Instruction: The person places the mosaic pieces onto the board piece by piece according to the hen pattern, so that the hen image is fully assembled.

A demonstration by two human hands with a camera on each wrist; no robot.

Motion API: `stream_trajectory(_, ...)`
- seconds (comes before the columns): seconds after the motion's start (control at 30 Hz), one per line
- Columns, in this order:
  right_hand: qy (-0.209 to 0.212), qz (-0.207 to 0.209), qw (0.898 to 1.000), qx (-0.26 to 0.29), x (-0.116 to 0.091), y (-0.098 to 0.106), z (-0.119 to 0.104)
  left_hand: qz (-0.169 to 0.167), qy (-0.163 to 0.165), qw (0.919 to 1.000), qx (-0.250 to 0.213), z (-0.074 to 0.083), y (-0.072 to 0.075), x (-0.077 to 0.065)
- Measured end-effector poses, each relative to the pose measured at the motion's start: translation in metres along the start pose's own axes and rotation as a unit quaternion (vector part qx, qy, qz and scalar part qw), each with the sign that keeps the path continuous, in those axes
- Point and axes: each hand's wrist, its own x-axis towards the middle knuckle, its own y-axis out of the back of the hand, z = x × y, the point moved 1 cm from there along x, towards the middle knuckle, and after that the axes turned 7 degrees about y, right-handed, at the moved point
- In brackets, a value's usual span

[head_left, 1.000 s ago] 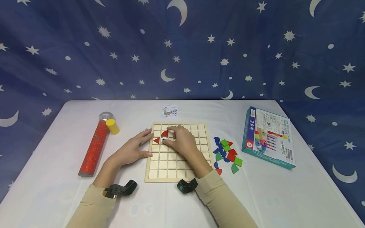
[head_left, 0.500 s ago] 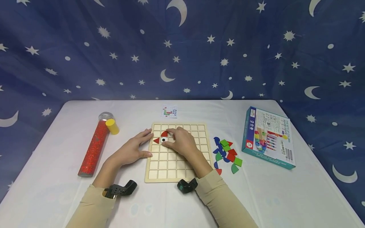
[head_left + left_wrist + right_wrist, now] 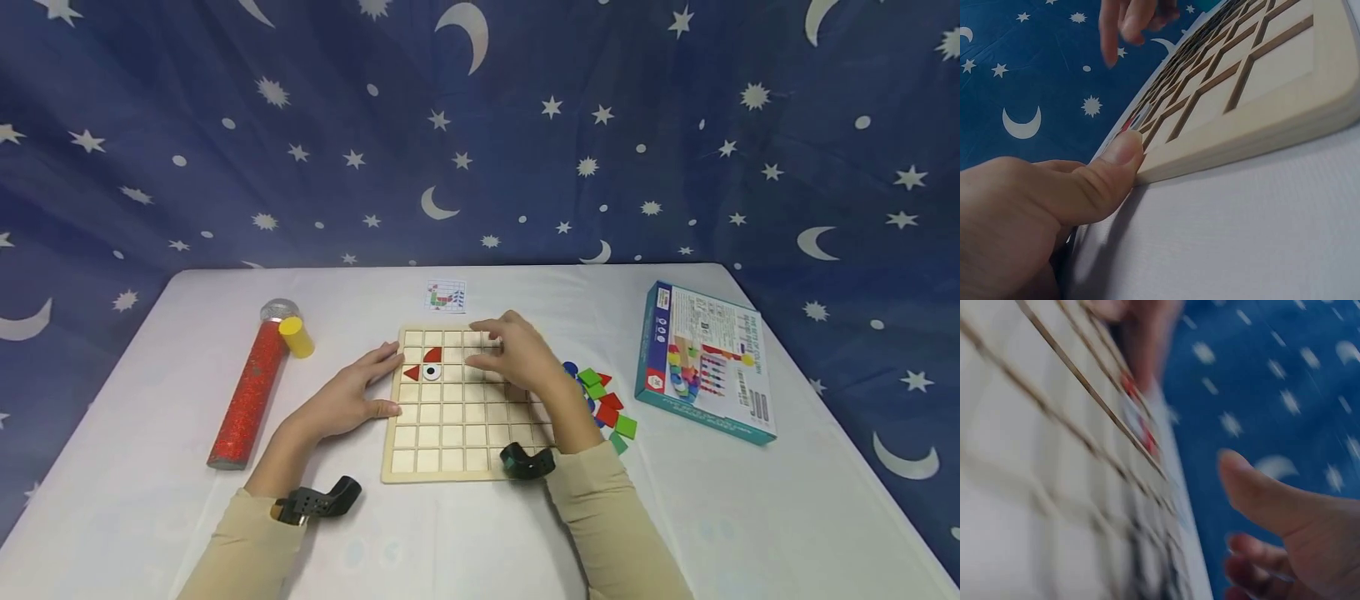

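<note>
A pale wooden grid board lies in front of me in the head view. In its upper left cells sit a red quarter-circle piece, a red triangle and a white tile with a black dot. My left hand rests against the board's left edge, fingers loosely extended; in the left wrist view its thumb touches the rim. Over the board's upper right part hovers my right hand, thumb and fingers apart with nothing between them. The right wrist view is blurred.
Loose green, red and blue pieces lie right of the board, partly hidden by the right arm. A teal game box lies farther right. Behind the board is a small picture card. A red glittery tube and a yellow cylinder are left.
My right hand has left the white tile, lifting and moving right, and the tile now shows whole in its cell. The left hand stays at the board's edge.
</note>
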Motion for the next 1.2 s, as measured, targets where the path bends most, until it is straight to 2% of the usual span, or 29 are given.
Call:
stream_trajectory(0.13,-0.009,-0.016,1.0,0.02,-0.021,0.033,0.038,-0.002,0.002,1.0,-0.003,0.0,-0.001,0.0)
stream_trajectory(0.27,-0.057,-0.041,0.997,0.012,-0.04,0.055,0.069,0.0,0.009,1.0,0.004,0.0,0.001,0.0)
stream_trajectory(0.37,-0.101,-0.077,0.992,0.014,-0.049,0.064,0.082,0.001,0.01,0.9999,0.006,-0.001,0.003,0.0)
stream_trajectory(0.5,-0.138,-0.116,0.983,0.023,-0.056,0.068,0.088,0.003,0.002,1.0,0.004,-0.001,0.002,0.001)
stream_trajectory(0.57,-0.149,-0.122,0.981,0.023,-0.059,0.068,0.089,0.001,0.001,1.0,0.001,-0.002,0.001,0.001)
stream_trajectory(1.2,-0.181,-0.095,0.979,0.015,-0.059,0.059,0.098,0.004,0.003,1.0,0.0,-0.003,-0.003,0.001)
